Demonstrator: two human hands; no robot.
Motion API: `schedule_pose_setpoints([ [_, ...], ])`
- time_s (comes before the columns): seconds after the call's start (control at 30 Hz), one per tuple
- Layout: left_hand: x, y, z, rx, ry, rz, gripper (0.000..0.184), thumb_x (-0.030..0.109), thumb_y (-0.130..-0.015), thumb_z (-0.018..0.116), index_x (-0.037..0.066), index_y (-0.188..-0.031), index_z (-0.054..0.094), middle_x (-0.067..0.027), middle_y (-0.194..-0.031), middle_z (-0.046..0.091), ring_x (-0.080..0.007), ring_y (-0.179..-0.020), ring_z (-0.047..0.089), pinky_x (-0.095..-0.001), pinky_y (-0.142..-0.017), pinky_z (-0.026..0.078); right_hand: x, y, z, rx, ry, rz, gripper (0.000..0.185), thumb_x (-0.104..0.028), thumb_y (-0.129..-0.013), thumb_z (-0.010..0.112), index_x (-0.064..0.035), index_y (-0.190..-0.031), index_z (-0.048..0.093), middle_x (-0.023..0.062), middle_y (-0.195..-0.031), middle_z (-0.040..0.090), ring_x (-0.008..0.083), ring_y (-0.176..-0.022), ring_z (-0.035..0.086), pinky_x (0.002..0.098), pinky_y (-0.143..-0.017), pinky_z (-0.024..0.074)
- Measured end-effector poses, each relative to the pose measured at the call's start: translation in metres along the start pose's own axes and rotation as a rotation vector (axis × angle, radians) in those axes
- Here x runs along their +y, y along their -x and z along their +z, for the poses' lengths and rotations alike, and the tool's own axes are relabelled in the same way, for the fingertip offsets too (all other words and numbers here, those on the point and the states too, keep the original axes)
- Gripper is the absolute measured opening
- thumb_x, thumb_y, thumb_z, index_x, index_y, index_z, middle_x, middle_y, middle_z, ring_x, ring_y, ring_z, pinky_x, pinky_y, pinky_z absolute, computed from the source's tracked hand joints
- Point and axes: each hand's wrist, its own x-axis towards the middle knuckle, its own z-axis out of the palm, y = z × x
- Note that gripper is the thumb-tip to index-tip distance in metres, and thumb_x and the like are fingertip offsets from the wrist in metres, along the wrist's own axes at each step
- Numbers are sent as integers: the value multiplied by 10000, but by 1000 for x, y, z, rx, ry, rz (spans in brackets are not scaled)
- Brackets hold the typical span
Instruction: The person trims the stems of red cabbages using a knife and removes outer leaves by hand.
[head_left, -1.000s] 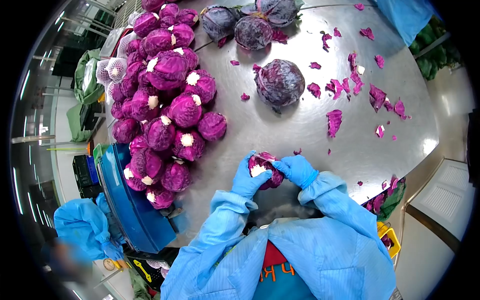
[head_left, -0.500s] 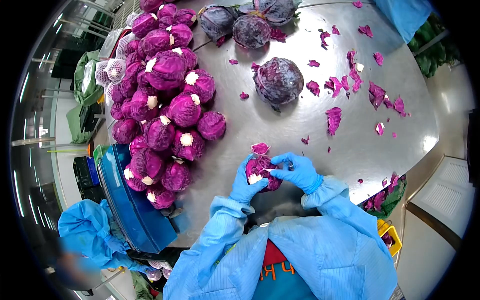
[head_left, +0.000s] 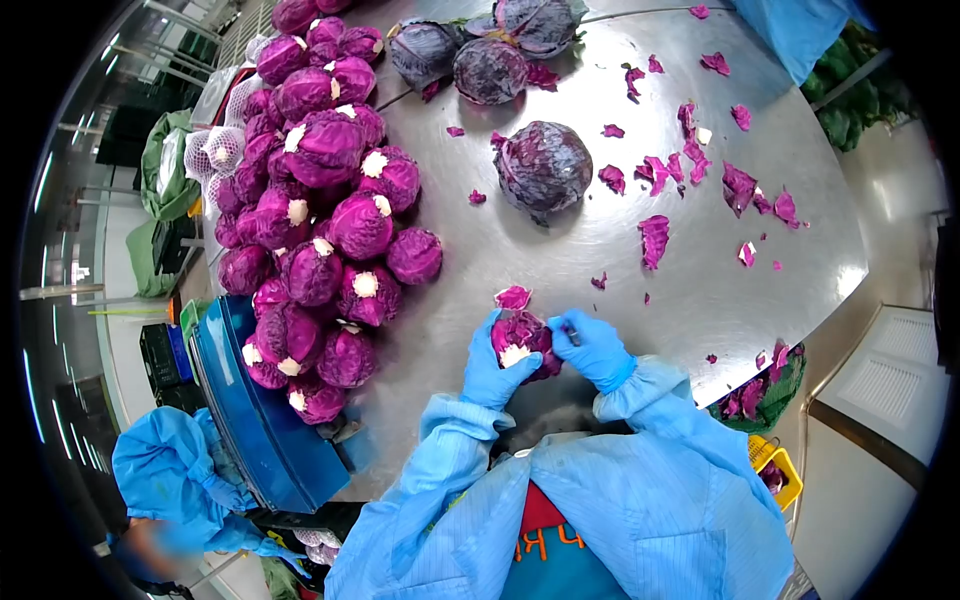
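A trimmed red cabbage (head_left: 519,335) is held low over the near edge of the steel table, its pale cut stem end toward me. My left hand (head_left: 492,365), in a blue glove, wraps round its left side and underside. At its right side my right hand (head_left: 594,348), also gloved, is closed with the fingers curled. A small dark bit shows between those fingers, too little to name. A loose purple leaf piece (head_left: 513,298) is just beyond the held cabbage. Farther off stands a whole dark-leaved red cabbage (head_left: 545,168).
A heap of trimmed red cabbages (head_left: 330,225) fills the left. Several untrimmed cabbages (head_left: 490,70) stand at the back. Leaf scraps (head_left: 655,240) lie scattered over the steel table (head_left: 450,330). A blue bin (head_left: 265,410) is at the left edge. Another person's blue sleeve (head_left: 165,460) shows lower left.
My right hand has drawn slightly back from the cabbage's face and its fingers have curled in. My left hand keeps its hold. The whole view has shifted a little.
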Motion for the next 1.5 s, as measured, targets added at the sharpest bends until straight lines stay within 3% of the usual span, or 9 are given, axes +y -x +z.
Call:
schedule_pose_setpoints([
  [0.33,8,19,-10,-44,445,-32,954,166,-646,859,20,-1416,317,-110,-1304,487,-219,-1195,499,-367,-1060,377,28,5,-64,350,40,162,353,-365,-857,680,-73,-1045,618,145,-879,677,271,-765,669,376,-674,518],
  [0.43,2,22,-8,56,339,-128,1057,227,-615,880,2,-1441,260,-171,-1365,417,-287,-1254,446,-399,-1087,336,-8,12,-49,-61,-39,281,639,-467,-771,744,-61,-1234,578,165,-1120,641,261,-1001,632,359,-885,487],
  [0.53,40,36,-12,68,-436,306,1193,303,-571,903,-11,-1465,179,-233,-1436,292,-368,-1318,353,-431,-1113,286,-12,25,-15,-191,-174,256,768,-485,-724,774,-37,-1300,535,174,-1220,596,272,-1115,579,367,-995,428],
  [0.67,30,39,7,143,-452,251,1345,381,-479,936,-12,-1473,120,-244,-1439,239,-403,-1327,313,-445,-1115,276,21,23,-6,-284,-522,498,581,-291,-784,763,-1,-1241,553,124,-1052,667,186,-905,649,303,-819,523],
  [1.03,27,1,-11,268,524,-84,810,115,-585,885,28,-1263,450,-83,-1111,593,-209,-1023,599,-343,-935,489,-9,24,-34,-294,-1115,453,457,-123,-795,749,-15,-1202,573,105,-1111,654,164,-1003,624,308,-888,509],
  [1.13,7,3,-21,249,585,-169,872,110,-585,885,35,-1309,405,-101,-1224,539,-226,-1114,553,-372,-975,468,25,29,-53,-123,-782,466,500,-142,-801,744,-45,-1256,559,113,-1065,653,183,-1006,617,316,-881,500],
  [1.2,12,12,-18,265,496,-100,907,114,-583,888,37,-1332,382,-108,-1265,512,-234,-1146,531,-378,-994,453,11,23,-78,218,382,137,524,-174,-809,735,-95,-1294,553,93,-924,633,202,-854,638,313,-749,520],
  [1.23,11,15,-19,231,460,-85,980,138,-567,901,40,-1369,345,-114,-1298,482,-242,-1188,501,-385,-1024,430,9,19,-81,384,395,117,521,-195,-818,722,-136,-1307,554,83,-844,590,212,-760,618,312,-671,506],
  [1.5,-16,34,-40,33,562,19,1123,211,-530,933,36,-1424,276,-129,-1372,430,-261,-1278,441,-405,-1062,393,7,0,20,-142,-614,387,480,-399,-836,716,-70,-1176,636,45,-873,655,123,-743,596,243,-675,484],
])
